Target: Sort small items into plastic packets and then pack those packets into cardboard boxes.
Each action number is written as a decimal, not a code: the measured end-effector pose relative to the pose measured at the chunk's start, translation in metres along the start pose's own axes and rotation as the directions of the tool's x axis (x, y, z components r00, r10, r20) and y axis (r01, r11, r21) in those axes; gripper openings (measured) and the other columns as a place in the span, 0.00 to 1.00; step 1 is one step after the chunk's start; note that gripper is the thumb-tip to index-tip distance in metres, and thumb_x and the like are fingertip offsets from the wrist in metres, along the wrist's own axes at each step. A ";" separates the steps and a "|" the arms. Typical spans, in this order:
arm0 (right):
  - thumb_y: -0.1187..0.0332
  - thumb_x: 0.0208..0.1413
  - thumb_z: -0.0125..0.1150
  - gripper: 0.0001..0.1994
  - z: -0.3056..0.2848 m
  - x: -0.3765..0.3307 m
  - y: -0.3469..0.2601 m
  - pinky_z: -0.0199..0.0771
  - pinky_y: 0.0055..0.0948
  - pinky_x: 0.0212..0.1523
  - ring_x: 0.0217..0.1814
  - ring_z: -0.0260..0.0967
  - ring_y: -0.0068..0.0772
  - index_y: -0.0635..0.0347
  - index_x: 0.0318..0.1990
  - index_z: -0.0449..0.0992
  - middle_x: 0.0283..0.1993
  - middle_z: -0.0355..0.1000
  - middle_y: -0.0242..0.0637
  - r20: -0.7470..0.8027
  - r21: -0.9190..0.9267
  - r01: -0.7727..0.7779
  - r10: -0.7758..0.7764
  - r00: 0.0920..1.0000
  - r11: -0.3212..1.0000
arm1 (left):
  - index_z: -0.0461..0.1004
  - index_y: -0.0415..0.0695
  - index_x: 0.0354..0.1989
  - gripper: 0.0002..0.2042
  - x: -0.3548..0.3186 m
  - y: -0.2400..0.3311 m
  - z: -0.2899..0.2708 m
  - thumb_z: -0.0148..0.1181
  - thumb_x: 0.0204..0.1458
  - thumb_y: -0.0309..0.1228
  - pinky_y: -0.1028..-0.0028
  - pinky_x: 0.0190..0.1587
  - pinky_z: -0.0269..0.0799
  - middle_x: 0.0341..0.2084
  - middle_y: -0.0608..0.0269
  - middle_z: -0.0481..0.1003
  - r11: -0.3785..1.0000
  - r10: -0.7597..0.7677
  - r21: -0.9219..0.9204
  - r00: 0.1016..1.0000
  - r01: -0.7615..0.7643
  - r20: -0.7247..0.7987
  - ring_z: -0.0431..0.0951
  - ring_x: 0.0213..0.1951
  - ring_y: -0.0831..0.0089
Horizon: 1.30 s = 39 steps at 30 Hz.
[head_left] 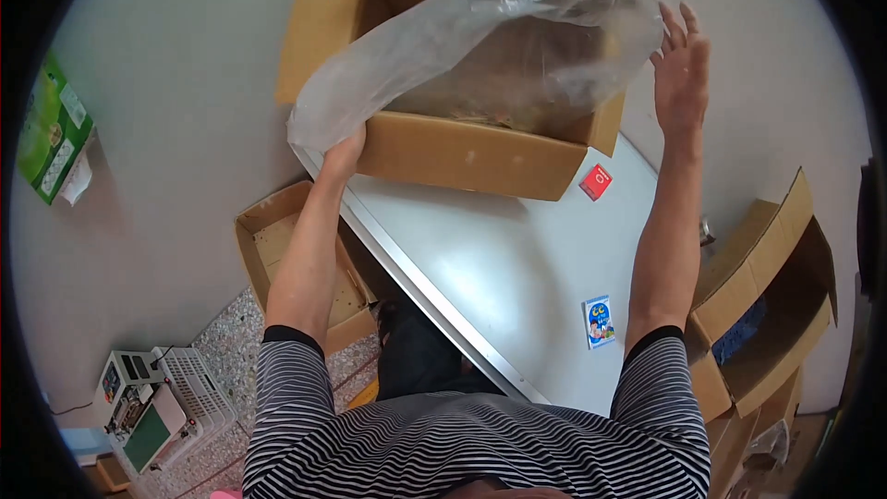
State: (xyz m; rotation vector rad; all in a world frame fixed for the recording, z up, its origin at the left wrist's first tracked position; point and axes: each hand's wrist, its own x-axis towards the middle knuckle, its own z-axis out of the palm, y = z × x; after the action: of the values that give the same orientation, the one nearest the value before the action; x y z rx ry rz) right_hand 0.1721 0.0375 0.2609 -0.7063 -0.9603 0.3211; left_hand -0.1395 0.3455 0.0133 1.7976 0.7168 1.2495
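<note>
A large clear plastic bag (407, 65) stretches in an arch over an open cardboard box (462, 155) on the white table. My left hand (346, 152) is at the bag's lower left end, beside the box's near flap, closed on the plastic; its fingertips are mostly hidden. On the far right, my right hand (682, 69) is raised with fingers apart, touching or very near the bag's right edge. Through the film the box's inside looks blurred, and its contents cannot be made out.
On the white table (443, 222) lie a red packet (596, 182) and a blue packet (599, 322). An open carton (767, 268) holding something blue stands at the right. A shallow box (268, 231) sits lower left, near a white basket (199, 388). A green package (55, 129) is at far left.
</note>
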 end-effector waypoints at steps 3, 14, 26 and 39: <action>0.77 0.52 0.67 0.24 0.035 -0.042 -0.007 0.68 0.35 0.61 0.63 0.67 0.37 0.61 0.59 0.73 0.59 0.72 0.43 0.314 -0.786 0.310 -0.087 0.945 0.534 | 0.67 0.38 0.63 0.22 -0.015 0.025 0.036 0.49 0.66 0.39 0.66 0.65 0.59 0.59 0.56 0.70 0.953 -0.216 -0.204 0.975 0.223 0.058 0.66 0.60 0.65; 0.77 0.41 0.62 0.10 0.009 -0.223 -0.023 0.41 0.56 0.77 0.68 0.64 0.46 0.56 0.33 0.82 0.53 0.75 0.39 0.304 -0.948 0.282 0.684 0.663 0.148 | 0.69 0.45 0.63 0.22 -0.023 -0.038 -0.010 0.58 0.64 0.42 0.68 0.51 0.76 0.55 0.64 0.73 0.840 0.017 -0.493 0.897 0.227 0.442 0.75 0.52 0.72; 0.64 0.55 0.68 0.14 0.002 -0.228 -0.049 0.74 0.39 0.49 0.47 0.76 0.50 0.63 0.44 0.79 0.44 0.78 0.47 -0.067 -0.961 -0.173 0.426 0.902 0.216 | 0.72 0.45 0.60 0.26 -0.071 0.043 0.023 0.62 0.60 0.48 0.67 0.55 0.74 0.57 0.65 0.73 0.746 -0.139 -0.549 0.894 0.377 0.425 0.72 0.56 0.70; 0.69 0.48 0.73 0.23 0.088 -0.106 0.014 0.69 0.39 0.56 0.54 0.73 0.41 0.56 0.53 0.76 0.49 0.76 0.41 0.421 -0.891 0.411 0.009 0.907 0.190 | 0.74 0.45 0.55 0.16 -0.080 -0.013 0.024 0.58 0.63 0.39 0.73 0.52 0.74 0.48 0.68 0.75 0.661 -0.088 -0.650 0.899 0.374 0.429 0.74 0.49 0.74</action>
State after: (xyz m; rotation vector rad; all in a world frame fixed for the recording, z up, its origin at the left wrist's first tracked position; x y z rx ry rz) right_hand 0.0413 0.0259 0.2173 -1.7367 -1.5902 -0.5699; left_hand -0.1445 0.2798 -0.0399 1.1580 0.1696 0.8062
